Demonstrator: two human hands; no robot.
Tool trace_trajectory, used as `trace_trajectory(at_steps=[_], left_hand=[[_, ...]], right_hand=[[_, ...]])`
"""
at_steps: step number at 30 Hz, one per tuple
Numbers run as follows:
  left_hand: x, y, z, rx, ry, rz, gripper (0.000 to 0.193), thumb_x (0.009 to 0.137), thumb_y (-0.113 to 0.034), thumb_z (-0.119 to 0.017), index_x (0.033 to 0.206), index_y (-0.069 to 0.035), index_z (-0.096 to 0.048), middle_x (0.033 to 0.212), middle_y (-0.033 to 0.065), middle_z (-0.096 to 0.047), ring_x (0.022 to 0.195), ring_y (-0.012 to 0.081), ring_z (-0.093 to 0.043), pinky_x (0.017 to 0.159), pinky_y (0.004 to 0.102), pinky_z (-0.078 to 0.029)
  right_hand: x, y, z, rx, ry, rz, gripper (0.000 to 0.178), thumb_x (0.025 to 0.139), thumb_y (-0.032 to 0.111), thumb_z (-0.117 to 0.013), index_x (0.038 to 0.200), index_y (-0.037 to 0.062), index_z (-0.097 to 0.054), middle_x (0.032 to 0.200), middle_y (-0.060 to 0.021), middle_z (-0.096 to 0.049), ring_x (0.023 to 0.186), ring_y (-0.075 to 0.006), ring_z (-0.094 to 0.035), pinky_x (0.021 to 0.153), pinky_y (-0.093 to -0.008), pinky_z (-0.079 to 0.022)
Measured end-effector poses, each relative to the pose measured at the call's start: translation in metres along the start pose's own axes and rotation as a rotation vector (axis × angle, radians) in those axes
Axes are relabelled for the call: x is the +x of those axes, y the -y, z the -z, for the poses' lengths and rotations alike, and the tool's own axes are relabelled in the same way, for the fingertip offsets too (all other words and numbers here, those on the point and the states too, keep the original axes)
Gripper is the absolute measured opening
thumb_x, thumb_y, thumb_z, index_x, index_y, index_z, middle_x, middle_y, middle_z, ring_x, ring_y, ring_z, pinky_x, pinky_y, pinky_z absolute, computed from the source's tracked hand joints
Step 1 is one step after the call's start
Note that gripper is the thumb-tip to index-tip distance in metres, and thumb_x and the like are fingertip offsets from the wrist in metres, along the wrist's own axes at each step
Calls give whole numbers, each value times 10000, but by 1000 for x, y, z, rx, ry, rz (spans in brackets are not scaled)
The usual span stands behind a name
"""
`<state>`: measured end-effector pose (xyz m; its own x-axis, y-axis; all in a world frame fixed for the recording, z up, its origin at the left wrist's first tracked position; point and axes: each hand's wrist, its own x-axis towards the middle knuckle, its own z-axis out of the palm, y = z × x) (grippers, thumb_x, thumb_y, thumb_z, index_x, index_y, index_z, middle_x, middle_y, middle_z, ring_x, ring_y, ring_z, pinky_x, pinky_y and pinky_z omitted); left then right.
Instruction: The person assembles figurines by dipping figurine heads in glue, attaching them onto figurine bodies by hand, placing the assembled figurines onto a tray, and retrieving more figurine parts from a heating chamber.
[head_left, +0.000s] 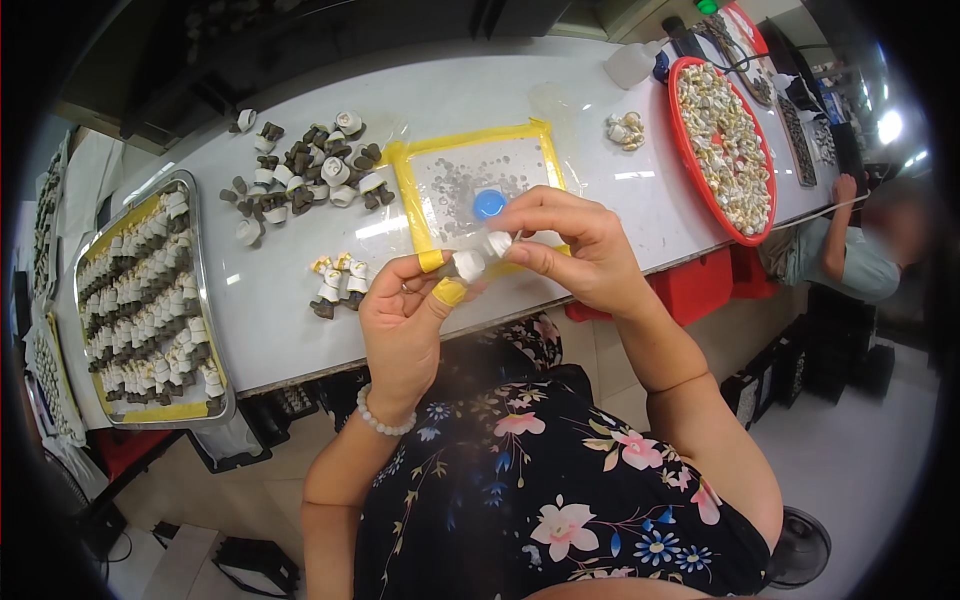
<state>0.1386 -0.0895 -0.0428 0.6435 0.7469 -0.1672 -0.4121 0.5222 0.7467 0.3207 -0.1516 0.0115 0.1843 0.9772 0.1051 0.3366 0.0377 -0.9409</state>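
Observation:
Above the front of the white table, my left hand (402, 318) pinches a small white figurine part (468, 264) between thumb and finger, both tips wrapped in yellow tape. My right hand (580, 245) is closed on a small white piece (499, 243), which meets or nearly meets that part; contact is hard to make out. Behind the fingers lies a blue cap (489, 204), on a clear sheet (450, 185) framed in yellow tape and dotted with grey spots. Two assembled white figurines (340, 282) with dark legs lie left of my left hand.
Loose white-and-dark figurine bodies (300, 165) are heaped at the back left. A metal tray (226, 385) at left holds rows of figurines. At right are a red basket (684, 150) of small parts, a little pile of parts (625, 131) and a seated person (850, 240).

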Motion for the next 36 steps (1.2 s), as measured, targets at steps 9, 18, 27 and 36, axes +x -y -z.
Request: trace_trajectory(at_steps=[9, 18, 27, 36], left_hand=[[-2, 6, -1, 55, -32, -26, 204, 854, 3, -597, 1042, 48, -532, 993, 169, -632, 838, 251, -646, 793, 360, -536], [-6, -7, -3, 104, 60, 36, 189, 848, 72, -568, 1029, 72, -514, 1033, 153, -603, 927, 215, -625, 824, 348, -554], [-23, -80, 82, 977, -458, -653, 274, 814, 95, -577, 1083, 71, -530, 1043, 158, -610, 929, 196, -600, 867, 304, -478], [-20, -75, 72, 1526, -292, -669, 244, 733, 38, -646, 970, 32, -589, 936, 162, -614, 867, 309, -586, 770, 356, -471]], right_hand=[[-6, -1, -6, -85, 27, 83, 253, 736, -3, -686, 989, -1, -678, 877, -91, -632, 786, -173, -597, 676, -263, -466], [-9, -10, 3, 51, 136, 54, 219, 760, 0, -672, 978, -7, -677, 884, -104, -652, 793, -193, -621, 701, -267, -480], [-11, -54, 108, -782, -543, -174, 215, 789, 94, -661, 993, 28, -644, 872, -105, -626, 721, -195, -595, 657, -297, -478], [-15, -55, 108, -649, -370, -292, 282, 771, 12, -617, 1052, 29, -613, 943, -69, -588, 724, -151, -548, 629, -283, -460]])
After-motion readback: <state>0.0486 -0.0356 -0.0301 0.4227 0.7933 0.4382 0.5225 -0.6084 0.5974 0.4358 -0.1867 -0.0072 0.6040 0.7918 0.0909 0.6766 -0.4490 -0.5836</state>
